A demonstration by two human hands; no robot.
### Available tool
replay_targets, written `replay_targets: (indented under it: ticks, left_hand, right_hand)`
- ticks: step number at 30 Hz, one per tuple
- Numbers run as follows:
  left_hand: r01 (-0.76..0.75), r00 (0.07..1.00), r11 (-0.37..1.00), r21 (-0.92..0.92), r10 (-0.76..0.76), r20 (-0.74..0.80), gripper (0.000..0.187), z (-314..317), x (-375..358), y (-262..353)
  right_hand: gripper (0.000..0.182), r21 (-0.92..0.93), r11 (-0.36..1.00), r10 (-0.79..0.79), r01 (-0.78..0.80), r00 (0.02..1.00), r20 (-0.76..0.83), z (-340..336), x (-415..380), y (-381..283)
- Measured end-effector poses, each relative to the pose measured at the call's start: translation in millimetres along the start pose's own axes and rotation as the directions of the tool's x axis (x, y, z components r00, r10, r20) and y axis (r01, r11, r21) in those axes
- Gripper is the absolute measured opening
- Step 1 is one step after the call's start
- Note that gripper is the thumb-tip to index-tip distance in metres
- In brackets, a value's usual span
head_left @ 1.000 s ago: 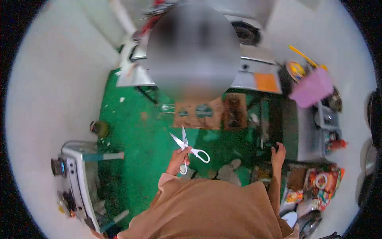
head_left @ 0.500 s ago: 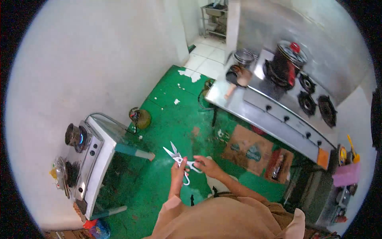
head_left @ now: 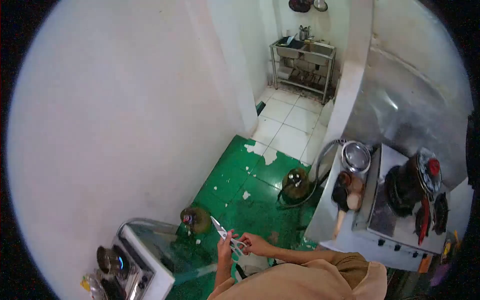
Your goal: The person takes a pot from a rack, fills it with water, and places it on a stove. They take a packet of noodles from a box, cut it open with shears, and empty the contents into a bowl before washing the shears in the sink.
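White-handled scissors (head_left: 222, 232) point up and to the left in front of my body, their blades now close together. My left hand (head_left: 226, 246) is wrapped round them near the pivot. On the right, my right hand (head_left: 254, 244) has its fingers closed on the handle loops. Beyond the blades, a round gas cylinder (head_left: 196, 220) stands on the green floor (head_left: 240, 200) by the wall.
At lower left, a pot (head_left: 109, 259) sits over a blue flame on a stove. The right counter (head_left: 327, 220) holds a strainer (head_left: 356, 157), wooden utensils and a large lidded pot (head_left: 415, 175). Another cylinder (head_left: 296, 184) stands beside it. A sink (head_left: 305, 50) is at the back.
The view has swung up, showing the sink and the second cylinder fully. The scissors' blades have gone from spread apart to nearly together, and my right hand has closed round the handles.
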State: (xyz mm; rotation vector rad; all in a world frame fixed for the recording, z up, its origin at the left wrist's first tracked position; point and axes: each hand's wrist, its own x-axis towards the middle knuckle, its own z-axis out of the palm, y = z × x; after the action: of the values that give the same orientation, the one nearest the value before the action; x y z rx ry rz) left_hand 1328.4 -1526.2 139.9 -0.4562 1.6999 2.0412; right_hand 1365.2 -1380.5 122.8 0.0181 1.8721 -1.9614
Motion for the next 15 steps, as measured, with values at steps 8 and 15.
replay_targets:
  ticks: [8,15]
  left_hand:
    - [0.087,0.965,0.98,0.181,-0.129,0.23,0.045,59,262,124]
    - [0.276,0.606,0.918,0.285,-0.396,0.689,0.036,202,429,246]
  right_hand:
    - [0.029,0.444,0.896,0.078,0.01,0.981,-0.18,-129,207,-65]
    - [0.031,0.473,0.804,-0.009,0.36,0.803,-0.596,-281,291,-151]
